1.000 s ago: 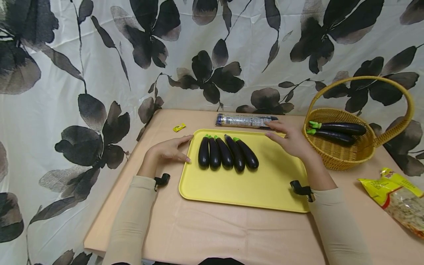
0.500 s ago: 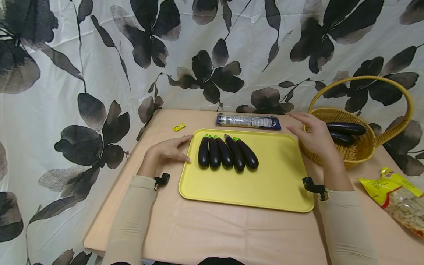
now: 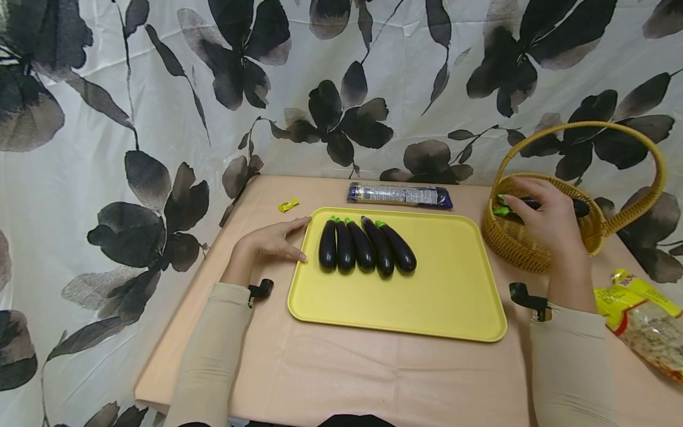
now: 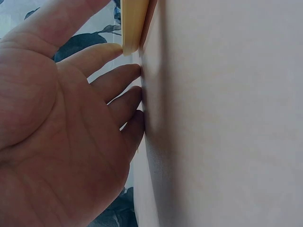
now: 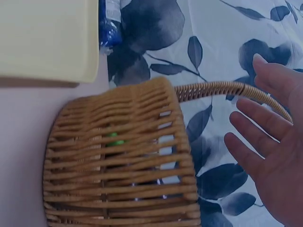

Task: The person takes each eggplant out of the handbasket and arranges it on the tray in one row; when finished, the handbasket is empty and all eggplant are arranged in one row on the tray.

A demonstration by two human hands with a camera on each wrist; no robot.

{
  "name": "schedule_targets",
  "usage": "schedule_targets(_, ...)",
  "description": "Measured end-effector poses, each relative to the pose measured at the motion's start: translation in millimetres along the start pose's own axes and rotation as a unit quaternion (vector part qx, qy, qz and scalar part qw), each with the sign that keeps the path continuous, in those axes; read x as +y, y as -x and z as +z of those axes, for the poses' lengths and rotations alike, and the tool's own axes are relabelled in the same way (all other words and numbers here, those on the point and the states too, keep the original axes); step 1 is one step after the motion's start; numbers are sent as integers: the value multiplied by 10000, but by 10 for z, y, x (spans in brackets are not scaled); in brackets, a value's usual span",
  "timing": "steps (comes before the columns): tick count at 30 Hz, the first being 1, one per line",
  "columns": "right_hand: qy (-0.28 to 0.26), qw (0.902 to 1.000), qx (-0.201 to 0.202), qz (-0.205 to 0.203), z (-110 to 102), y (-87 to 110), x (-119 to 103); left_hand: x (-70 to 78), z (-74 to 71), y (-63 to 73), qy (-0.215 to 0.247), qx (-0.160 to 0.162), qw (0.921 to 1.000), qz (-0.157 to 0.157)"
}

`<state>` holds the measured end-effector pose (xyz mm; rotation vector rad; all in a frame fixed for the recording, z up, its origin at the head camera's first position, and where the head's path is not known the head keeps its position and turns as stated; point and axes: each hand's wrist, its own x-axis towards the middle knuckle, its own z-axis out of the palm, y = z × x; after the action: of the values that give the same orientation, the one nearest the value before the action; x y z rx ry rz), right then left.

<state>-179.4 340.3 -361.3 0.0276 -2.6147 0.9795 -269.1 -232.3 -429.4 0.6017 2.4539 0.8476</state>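
Observation:
My left hand [image 3: 269, 242] is at the left rim of the yellow tray [image 3: 453, 296], thumb and fingers extended along it. In the left wrist view the fingertips of the left hand [image 4: 75, 113] meet the tabletop and the tray's edge [image 4: 134, 23]. Several eggplants [image 3: 365, 248] lie side by side at the tray's upper left. My right hand [image 3: 552, 216] hovers over the wicker basket [image 3: 517, 252], partly hiding two eggplants [image 3: 580, 207] in it. In the right wrist view that hand [image 5: 279, 142] has spread fingers above the basket rim, holding nothing.
The basket's tall handle [image 3: 658, 172] arches at the right. Behind the tray lies a long blue-and-silver packet [image 3: 400, 196]. A small yellow wrapper [image 3: 289, 205] sits at the back left. A yellow-topped bag of food [image 3: 648, 326] lies at the right, beside my sleeve. A floral curtain [image 3: 320, 89] hangs behind.
My right hand has moved right, from the tray's upper right corner and the packet to over the basket. The left hand, tray and eggplants have stayed put.

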Motion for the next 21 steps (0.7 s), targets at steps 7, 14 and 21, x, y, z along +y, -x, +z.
schedule_targets(7, -15, 9998, -38, 182, 9, -29, 80, -28, 7, -12, -75, -23, 10000, -22)
schedule_targets(14, 117, 9993, -118, 329, -33, -68, 237, -38, 11, -20, 21, -14, 10000, -46)
schedule_targets(21, 453, 9964, -603, 377, -135, -123, 547, -33, 11, -22, 73, 7, 9999, -91)
